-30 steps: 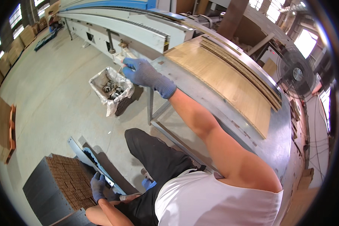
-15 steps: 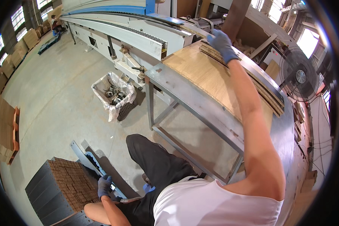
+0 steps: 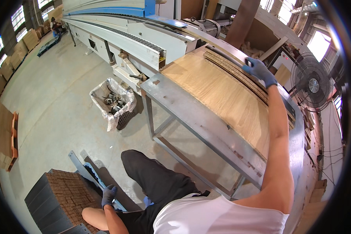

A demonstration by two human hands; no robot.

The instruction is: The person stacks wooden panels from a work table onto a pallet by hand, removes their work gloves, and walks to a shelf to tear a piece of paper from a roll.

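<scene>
Right hand [image 3: 260,73] now farther right, near narrow boards [image 3: 234,69]

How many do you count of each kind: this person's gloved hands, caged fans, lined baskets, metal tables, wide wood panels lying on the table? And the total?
Gloved hands: 2 (left hand, right hand)
Caged fan: 1
Lined basket: 1
Metal table: 1
Wide wood panel: 1
Total: 6

Ahead and left of you, a plastic-lined bin [image 3: 126,108] on the floor contains metal parts [image 3: 114,103]. At your far left, a sheet stack [image 3: 0,128] rests on an orange pallet [image 3: 15,144]. Note the stacked cartons [image 3: 30,39] below the windows [image 3: 18,18]. To your right stands a caged fan [image 3: 306,84]; loose cables [image 3: 331,146] hang below it. Ahead, a grey motor [image 3: 210,29] sits beside a brown post [image 3: 243,21].
</scene>
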